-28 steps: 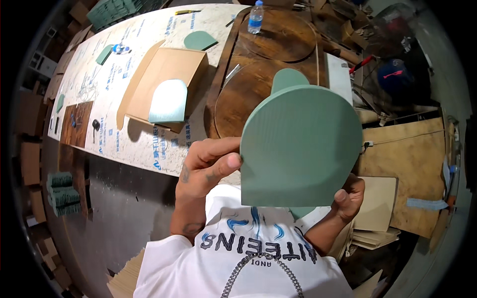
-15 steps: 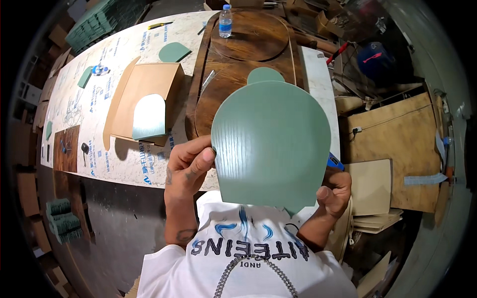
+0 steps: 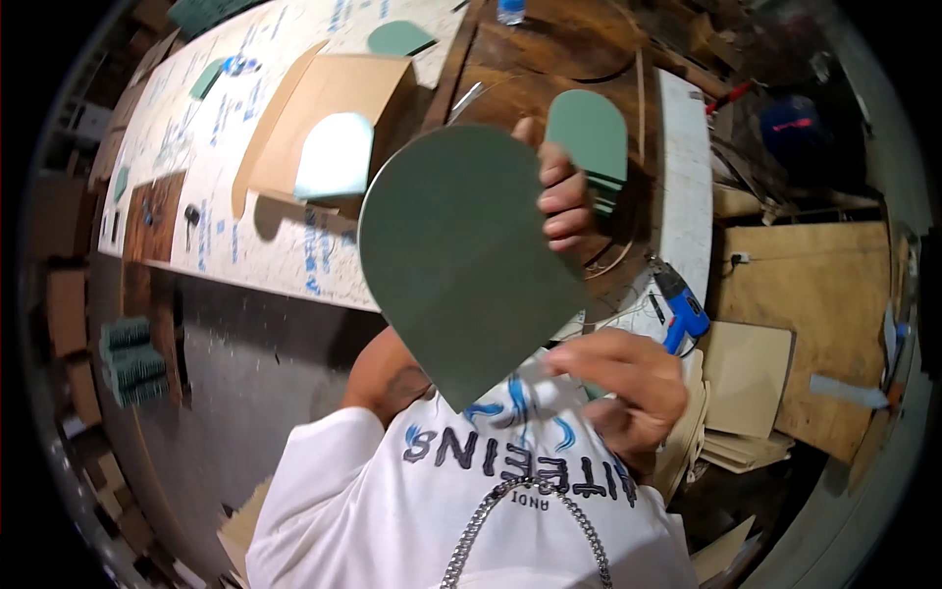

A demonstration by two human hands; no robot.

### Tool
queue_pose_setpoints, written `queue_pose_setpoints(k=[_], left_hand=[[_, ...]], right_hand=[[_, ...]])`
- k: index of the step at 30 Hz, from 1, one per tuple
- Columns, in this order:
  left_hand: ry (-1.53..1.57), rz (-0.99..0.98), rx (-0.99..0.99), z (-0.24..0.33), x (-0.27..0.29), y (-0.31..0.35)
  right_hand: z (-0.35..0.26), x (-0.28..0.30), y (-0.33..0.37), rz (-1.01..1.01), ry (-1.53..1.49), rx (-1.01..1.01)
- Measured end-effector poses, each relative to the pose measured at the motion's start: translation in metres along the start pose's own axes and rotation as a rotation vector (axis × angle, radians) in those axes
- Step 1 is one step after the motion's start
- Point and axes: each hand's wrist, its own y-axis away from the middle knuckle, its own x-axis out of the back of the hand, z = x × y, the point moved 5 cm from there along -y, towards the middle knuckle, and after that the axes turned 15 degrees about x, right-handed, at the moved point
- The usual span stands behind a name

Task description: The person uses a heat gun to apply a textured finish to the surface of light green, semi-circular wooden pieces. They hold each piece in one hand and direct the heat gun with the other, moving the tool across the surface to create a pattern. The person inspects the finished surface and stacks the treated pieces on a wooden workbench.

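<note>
A flat green panel [image 3: 471, 255] with a rounded end and a pointed corner is held up in front of my chest, tilted. My left hand [image 3: 564, 201] reaches behind it and grips its upper right edge, with the fingertips showing; the palm is hidden. Just below the panel's lower right edge, my right hand [image 3: 633, 388] has its fingers apart; whether a fingertip touches the panel is unclear. Beyond my left hand, a stack of smaller arched green pieces [image 3: 589, 133] lies on the dark wooden board [image 3: 500, 74].
An open cardboard box [image 3: 294, 147] on the white table carries a shiny arched piece [image 3: 336, 157]. To the right lies a blue pistol-shaped power tool [image 3: 682, 304] with a cable. Beige sheets [image 3: 746, 378] lean at lower right. A water bottle [image 3: 510, 12] stands at the far edge.
The green panel has turned and tilted, its corner now pointing down. My left hand has shifted from its left edge to the upper right edge; my right hand has loosened from its lower corner.
</note>
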Motion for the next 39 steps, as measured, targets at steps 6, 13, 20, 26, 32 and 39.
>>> queue_pose_setpoints(k=[6, 13, 20, 26, 32, 39], left_hand=[[0.175, -0.123, -0.188, -0.013, -0.041, -0.023], [0.064, -0.054, -0.074, -0.025, -0.057, -0.030], [0.252, 0.138, 0.034, -0.041, -0.058, -0.029], [0.107, 0.235, -0.058, -0.045, -0.049, -0.027], [-0.022, 0.194, -0.059, -0.044, -0.031, -0.025], [0.029, 0.141, -0.104, -0.052, -0.012, -0.028]], right_hand=[[0.008, 0.045, 0.053, 0.611, 0.150, -0.423], [0.016, 0.034, 0.069, 0.590, 0.005, -0.543], [0.025, 0.023, 0.077, 0.511, -0.170, -0.647], [0.023, 0.017, 0.083, 0.505, -0.292, -0.651], [0.024, 0.018, 0.092, 0.407, -0.280, -0.647], [0.015, 0.006, 0.073, 0.395, -0.527, -0.641]])
